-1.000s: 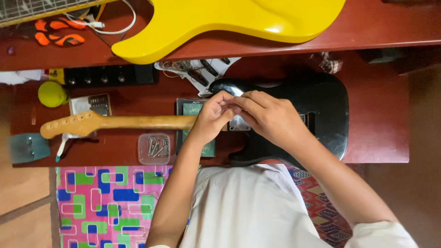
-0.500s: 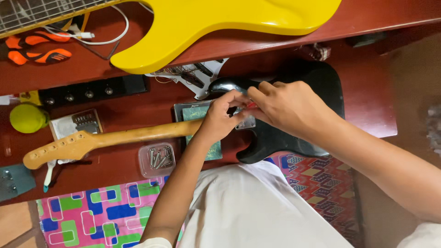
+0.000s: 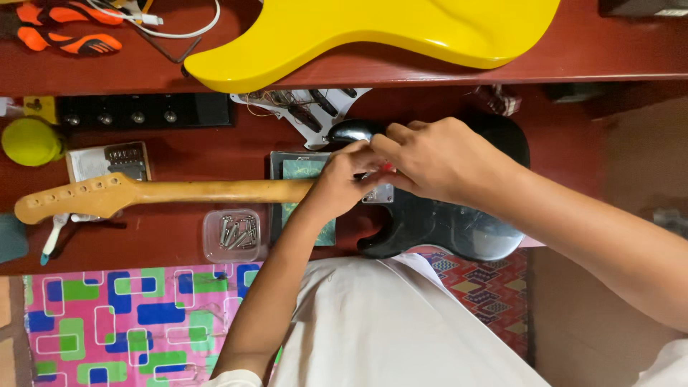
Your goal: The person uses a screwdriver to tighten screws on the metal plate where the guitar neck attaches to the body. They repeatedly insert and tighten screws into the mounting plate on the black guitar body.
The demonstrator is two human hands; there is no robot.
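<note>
Two hands, left hand (image 3: pixel 344 183) and right hand (image 3: pixel 437 158), pinch at one black guitar body (image 3: pixel 459 226) (grasped item unclear).

A red-brown wooden surface (image 3: pixel 179 244) carries a black guitar (image 3: pixel 459 222) with a pale neck (image 3: pixel 179 192), a clear screw box (image 3: pixel 231 234), a green ball (image 3: pixel 30 141) and a black knob strip (image 3: pixel 143 112); its upper shelf (image 3: pixel 609 57) holds a yellow body (image 3: pixel 373 32) and orange pliers (image 3: pixel 64 29)

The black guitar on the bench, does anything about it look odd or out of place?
Yes. The black guitar body has no strings, and its white pickguard lies loose behind it with wires showing. Both hands meet at the neck joint.
</note>
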